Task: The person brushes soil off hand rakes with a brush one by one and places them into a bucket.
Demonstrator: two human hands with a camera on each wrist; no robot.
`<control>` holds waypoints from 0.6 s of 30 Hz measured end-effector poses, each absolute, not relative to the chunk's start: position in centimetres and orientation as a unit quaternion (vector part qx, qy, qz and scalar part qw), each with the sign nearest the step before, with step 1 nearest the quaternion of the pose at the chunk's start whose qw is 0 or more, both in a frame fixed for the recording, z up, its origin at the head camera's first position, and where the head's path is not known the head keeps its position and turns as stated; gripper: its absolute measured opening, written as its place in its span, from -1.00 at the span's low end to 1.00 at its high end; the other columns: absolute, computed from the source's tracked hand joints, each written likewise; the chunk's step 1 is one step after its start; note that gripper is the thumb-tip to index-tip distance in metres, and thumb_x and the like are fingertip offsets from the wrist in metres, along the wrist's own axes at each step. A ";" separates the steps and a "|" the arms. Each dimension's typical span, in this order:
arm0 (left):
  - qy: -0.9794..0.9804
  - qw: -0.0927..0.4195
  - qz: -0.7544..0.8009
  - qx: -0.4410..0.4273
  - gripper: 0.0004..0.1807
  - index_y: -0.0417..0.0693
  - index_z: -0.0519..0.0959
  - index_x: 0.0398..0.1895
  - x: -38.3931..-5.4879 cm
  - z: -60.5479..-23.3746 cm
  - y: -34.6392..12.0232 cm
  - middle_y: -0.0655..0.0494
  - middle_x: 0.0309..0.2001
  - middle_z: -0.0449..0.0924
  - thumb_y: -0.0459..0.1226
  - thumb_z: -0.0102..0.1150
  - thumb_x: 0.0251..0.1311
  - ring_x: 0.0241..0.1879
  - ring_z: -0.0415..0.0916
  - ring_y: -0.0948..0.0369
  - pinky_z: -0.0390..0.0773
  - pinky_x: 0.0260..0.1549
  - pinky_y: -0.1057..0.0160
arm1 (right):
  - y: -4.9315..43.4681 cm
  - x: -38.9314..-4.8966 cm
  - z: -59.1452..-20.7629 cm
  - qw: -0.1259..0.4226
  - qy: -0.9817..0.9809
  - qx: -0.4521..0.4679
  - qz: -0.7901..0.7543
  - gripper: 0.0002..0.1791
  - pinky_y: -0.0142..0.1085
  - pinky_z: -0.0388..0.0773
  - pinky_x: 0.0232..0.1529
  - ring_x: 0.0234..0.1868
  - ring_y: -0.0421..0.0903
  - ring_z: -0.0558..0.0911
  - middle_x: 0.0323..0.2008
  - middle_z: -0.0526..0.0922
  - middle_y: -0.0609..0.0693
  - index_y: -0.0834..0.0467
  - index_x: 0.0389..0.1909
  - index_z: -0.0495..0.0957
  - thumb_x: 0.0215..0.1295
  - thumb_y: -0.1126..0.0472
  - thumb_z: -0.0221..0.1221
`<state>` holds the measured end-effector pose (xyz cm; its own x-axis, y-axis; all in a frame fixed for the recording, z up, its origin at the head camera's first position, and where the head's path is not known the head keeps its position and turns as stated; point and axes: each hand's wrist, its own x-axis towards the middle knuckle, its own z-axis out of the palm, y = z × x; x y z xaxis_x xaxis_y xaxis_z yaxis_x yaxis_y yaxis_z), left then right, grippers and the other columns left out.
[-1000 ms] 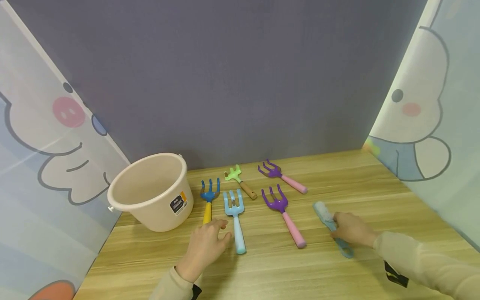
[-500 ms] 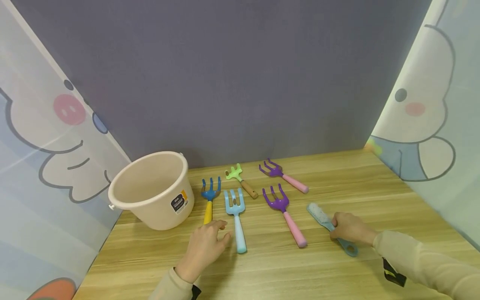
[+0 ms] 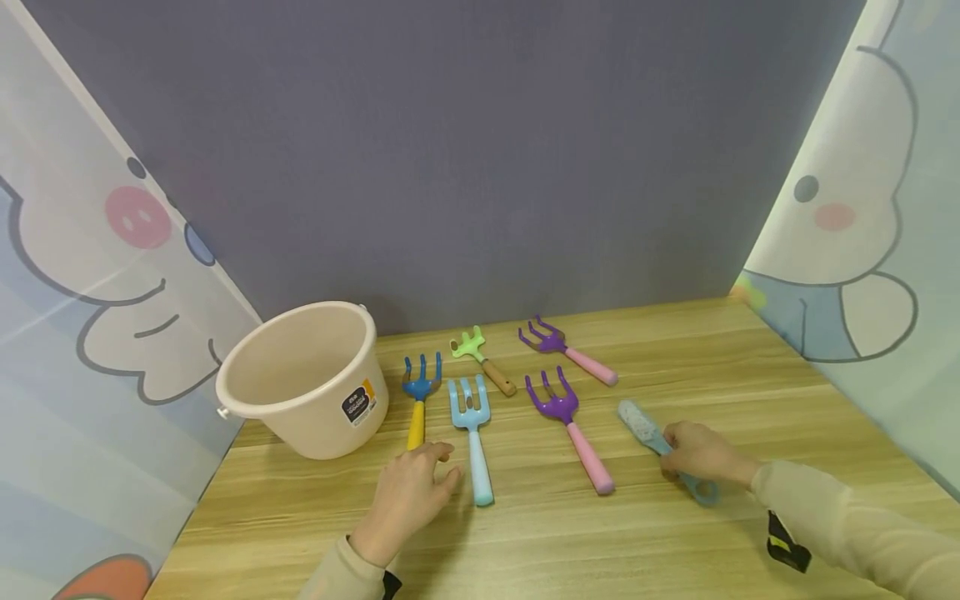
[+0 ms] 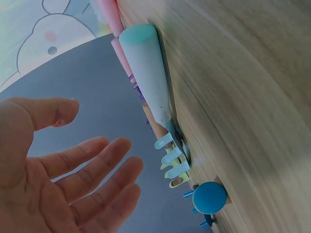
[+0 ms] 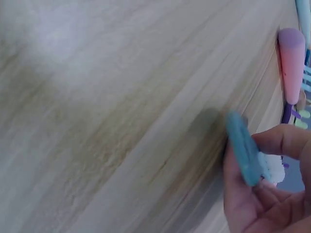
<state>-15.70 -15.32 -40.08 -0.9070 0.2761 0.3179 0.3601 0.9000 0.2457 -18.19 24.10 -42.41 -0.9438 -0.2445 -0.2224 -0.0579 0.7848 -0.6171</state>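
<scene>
My right hand (image 3: 701, 454) holds a light blue brush (image 3: 641, 423) by its handle, low over the right part of the wooden table. The brush's pale speckled head points away to the left, and its holed handle end (image 5: 243, 148) shows in the right wrist view between thumb and fingers. My left hand (image 3: 412, 492) hovers with loose, spread fingers and nothing in them. It is beside a light blue hand fork (image 3: 477, 450) and partly covers the yellow handle of a blue hand rake (image 3: 417, 417). In the left wrist view the palm and fingers (image 4: 92, 170) are apart from the tools.
A cream bucket (image 3: 300, 425) stands at the left. Two purple hand rakes with pink handles, one nearer (image 3: 588, 458) and one farther (image 3: 588, 364), lie mid-table. A green rake with a wooden handle (image 3: 497, 377) lies behind. A dark panel (image 3: 525, 167) closes off the back.
In my right hand the brush has turned, so its pale speckled face shows more fully. Its head swung left, then slightly back right. The left hand stays in place.
</scene>
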 end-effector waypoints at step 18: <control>-0.970 0.113 -0.146 -0.156 -0.69 -0.04 0.62 -0.20 -15.5 -40.3 -15.7 0.19 -0.35 0.65 -0.11 0.27 -0.02 -0.43 0.58 0.17 0.46 -0.56 0.29 | 24.8 -18.6 -43.4 0.249 0.817 -0.106 -0.509 -0.75 -0.56 0.35 -0.68 -0.70 -0.33 0.37 -0.61 0.43 -0.07 0.35 -0.41 0.39 0.35 0.24 -0.06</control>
<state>-15.50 -15.70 -40.33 -0.9257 0.2707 0.2643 0.3366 0.9082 0.2488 -18.60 24.83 -43.38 -0.8531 -0.4278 -0.2988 0.0801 0.4585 -0.8851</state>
